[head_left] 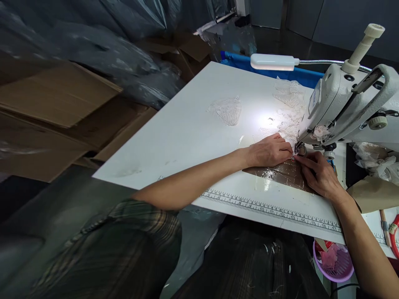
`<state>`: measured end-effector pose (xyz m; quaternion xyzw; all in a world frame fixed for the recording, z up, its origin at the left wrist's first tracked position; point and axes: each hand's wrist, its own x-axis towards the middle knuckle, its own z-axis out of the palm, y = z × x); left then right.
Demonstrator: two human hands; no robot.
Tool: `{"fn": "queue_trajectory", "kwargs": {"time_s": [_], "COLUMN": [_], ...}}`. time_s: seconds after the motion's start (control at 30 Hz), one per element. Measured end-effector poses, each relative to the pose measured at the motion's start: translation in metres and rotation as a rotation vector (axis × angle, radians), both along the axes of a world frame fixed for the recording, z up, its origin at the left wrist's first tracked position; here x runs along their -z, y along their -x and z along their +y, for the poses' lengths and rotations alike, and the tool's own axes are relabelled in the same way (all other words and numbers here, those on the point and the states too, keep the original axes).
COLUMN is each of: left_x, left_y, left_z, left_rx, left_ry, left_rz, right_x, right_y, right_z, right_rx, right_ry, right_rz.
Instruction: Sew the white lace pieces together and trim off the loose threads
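At the sewing machine [330, 97], both hands meet by the presser foot [299, 148]. My left hand [270, 150] is closed, its bent fingers pressed together at the edge of white lace [288, 128] just left of the foot. My right hand [322, 172] comes in from the right, thumb and fingers pinched at the small bit of lace in front of the needle. The part between the fingertips is mostly hidden. Beyond my left hand, more lace [289, 99] lies heaped beside the machine head. A separate lace piece [229, 110] rests flat farther left.
A white lamp [274, 62] lights the white tabletop [174, 133], which has a printed ruler [271, 211] along its front edge. Cardboard boxes [59, 95] stand left. A purple basket [338, 270] with scraps sits below right, near red-handled scissors [394, 236].
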<state>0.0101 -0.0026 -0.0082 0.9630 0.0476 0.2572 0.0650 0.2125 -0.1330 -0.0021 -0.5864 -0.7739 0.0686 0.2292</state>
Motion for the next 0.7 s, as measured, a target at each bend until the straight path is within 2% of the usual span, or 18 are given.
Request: {"fn": "queue_trajectory", "kwargs": {"time_s": [0.13, 0.27, 0.37, 0.7], "left_x": [-0.006, -0.013, -0.014, -0.014], "left_y": [0.002, 0.005, 0.005, 0.007], "left_z": [0.000, -0.002, -0.003, -0.004], "left_rx": [0.027, 0.050, 0.046, 0.031], "left_ry": [-0.006, -0.057, -0.091, -0.072], "left_rz": [0.054, 0.145, 0.134, 0.164], "right_x": [-0.004, -0.006, -0.006, -0.007], "right_y": [0.000, 0.003, 0.006, 0.015], "right_z": [0.002, 0.001, -0.001, -0.003], "right_rx": [-0.065, -0.026, -0.009, 0.022], "right_ry": [0.007, 0.013, -0.001, -0.017], "right_rz": [-0.089, -0.151, -0.186, -0.299]}}
